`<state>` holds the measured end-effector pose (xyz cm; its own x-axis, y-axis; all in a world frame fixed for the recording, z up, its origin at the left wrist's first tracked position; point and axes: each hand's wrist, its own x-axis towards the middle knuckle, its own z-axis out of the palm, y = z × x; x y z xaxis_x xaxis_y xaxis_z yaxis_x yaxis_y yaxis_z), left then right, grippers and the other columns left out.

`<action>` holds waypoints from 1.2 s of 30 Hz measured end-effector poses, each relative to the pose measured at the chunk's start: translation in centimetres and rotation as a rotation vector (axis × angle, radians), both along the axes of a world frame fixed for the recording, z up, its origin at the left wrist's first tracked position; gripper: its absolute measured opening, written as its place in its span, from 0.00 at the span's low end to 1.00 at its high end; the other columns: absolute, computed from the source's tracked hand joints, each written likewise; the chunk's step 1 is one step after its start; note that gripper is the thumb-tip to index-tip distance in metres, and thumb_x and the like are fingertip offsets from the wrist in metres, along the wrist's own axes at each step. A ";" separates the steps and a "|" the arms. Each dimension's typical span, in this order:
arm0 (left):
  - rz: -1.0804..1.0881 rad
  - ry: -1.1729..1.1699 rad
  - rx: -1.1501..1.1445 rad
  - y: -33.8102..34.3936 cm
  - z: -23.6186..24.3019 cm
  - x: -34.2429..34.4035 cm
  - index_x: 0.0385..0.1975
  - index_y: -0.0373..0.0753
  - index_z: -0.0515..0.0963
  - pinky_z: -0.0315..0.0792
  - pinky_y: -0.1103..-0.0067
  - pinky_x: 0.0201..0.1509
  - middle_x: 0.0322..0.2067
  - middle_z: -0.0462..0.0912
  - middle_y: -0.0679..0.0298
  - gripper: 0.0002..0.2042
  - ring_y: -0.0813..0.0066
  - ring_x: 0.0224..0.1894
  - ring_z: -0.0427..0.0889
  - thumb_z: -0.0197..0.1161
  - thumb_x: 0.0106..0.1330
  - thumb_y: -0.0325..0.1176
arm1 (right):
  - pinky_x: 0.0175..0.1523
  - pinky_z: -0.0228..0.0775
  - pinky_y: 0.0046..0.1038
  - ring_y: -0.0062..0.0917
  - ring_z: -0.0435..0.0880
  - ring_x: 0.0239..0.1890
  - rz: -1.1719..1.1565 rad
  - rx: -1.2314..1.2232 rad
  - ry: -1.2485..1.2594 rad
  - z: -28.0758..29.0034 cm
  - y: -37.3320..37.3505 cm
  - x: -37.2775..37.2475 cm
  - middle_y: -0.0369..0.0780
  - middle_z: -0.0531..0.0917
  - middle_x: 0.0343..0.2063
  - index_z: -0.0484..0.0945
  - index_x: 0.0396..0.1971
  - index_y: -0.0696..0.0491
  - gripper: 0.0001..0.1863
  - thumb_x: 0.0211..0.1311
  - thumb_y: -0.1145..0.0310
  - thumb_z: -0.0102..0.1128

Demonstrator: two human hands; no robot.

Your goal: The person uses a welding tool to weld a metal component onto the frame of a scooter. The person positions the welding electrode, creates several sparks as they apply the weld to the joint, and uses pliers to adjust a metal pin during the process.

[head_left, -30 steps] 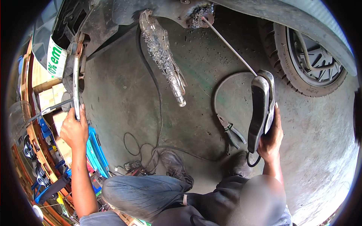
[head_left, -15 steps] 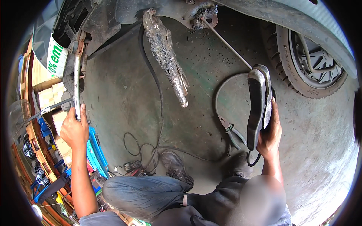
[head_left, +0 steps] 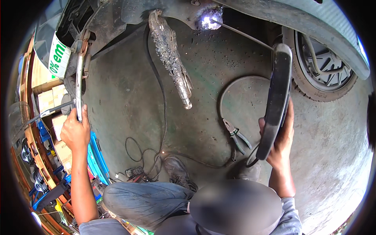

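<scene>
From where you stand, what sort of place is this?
Probably a vehicle repair workshop: a bright glow at the tip of a metal rod suggests welding, pliers lie on the grey floor, and a tyred wheel stands at the right.

Rod [head_left: 244,35] tip lost in glare [head_left: 209,23]; dark oval [head_left: 235,203] blurred.

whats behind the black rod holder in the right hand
The right hand shows past its edges, with floor and a tyre beyond; the palm and anything directly behind the holder are covered.
</scene>
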<state>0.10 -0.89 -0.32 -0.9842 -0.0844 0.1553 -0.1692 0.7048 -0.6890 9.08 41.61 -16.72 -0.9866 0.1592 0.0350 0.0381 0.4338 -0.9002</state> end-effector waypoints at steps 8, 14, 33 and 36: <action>-0.033 0.007 0.018 0.1 0.2 0.2 0.30 0.40 0.79 0.71 0.60 0.30 0.23 0.81 0.49 0.24 0.48 0.28 0.81 0.49 0.66 0.57 | 0.52 0.72 0.37 0.49 0.77 0.51 0.234 0.123 0.325 2.2 -0.8 -3.2 0.55 0.72 0.54 0.51 0.66 0.63 0.48 0.41 0.82 0.65; -0.014 0.008 0.035 0.5 0.2 0.0 0.34 0.40 0.80 0.72 0.60 0.32 0.25 0.82 0.49 0.24 0.48 0.29 0.81 0.49 0.66 0.56 | 0.43 0.75 0.37 0.47 0.81 0.42 0.175 0.141 0.323 0.6 -1.8 -2.7 0.53 0.77 0.45 0.52 0.67 0.59 0.48 0.42 0.81 0.66; 0.031 -0.015 0.034 0.7 0.4 0.0 0.37 0.41 0.81 0.73 0.60 0.33 0.27 0.82 0.50 0.23 0.49 0.30 0.82 0.49 0.67 0.56 | 0.32 0.77 0.36 0.45 0.83 0.29 0.160 0.195 0.453 -3.9 -1.3 0.6 0.56 0.79 0.38 0.53 0.65 0.62 0.49 0.37 0.83 0.65; 0.031 -0.016 0.030 0.5 0.2 0.1 0.37 0.41 0.81 0.73 0.60 0.33 0.27 0.82 0.50 0.23 0.49 0.30 0.82 0.49 0.66 0.56 | 0.32 0.77 0.35 0.44 0.83 0.30 0.155 0.122 0.454 -3.3 -1.5 -0.2 0.56 0.79 0.38 0.52 0.65 0.63 0.48 0.38 0.83 0.65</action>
